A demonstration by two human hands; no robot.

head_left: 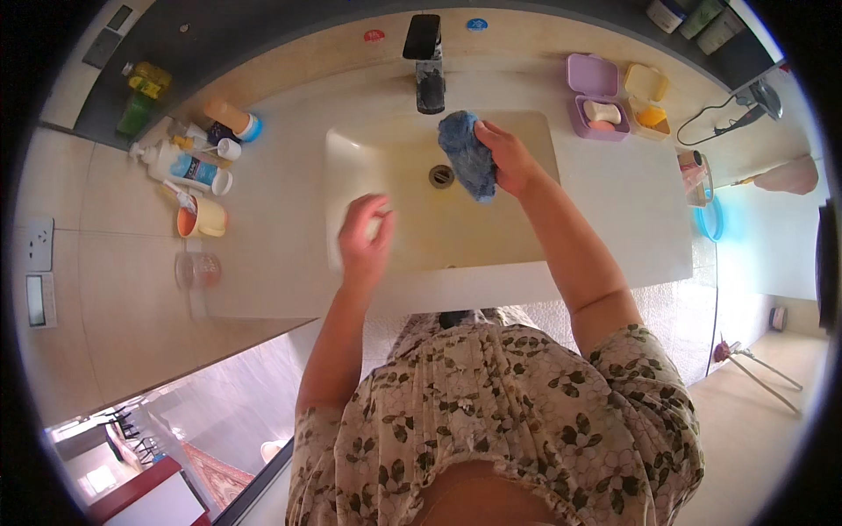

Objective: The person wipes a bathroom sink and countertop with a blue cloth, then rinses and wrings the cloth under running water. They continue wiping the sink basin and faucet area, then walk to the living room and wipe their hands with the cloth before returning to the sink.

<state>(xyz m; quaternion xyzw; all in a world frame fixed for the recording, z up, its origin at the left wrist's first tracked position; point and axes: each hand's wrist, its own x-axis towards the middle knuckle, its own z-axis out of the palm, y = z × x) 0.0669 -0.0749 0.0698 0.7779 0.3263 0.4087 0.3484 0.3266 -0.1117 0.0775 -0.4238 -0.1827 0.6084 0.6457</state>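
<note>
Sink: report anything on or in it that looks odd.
The black faucet shows pale patches on its dark body, and the sink basin looks yellowish around the drain; either could be residue or lighting. I see no clear spill.

Past the beige wall [132, 307] lies grey floor [250, 394].

Clock centre = drain [441, 176] in basin [482, 237], basin in counter [272, 193]. Faucet [428, 70] at 12. Cloth [463, 153] in right hand [513, 162] above basin, 2 o'clock; left hand [364, 232] at 8. Two soap boxes [595, 77] on counter, farther out at 2. Pump bottle [189, 167], cup [210, 216]: on counter, 9.
</note>
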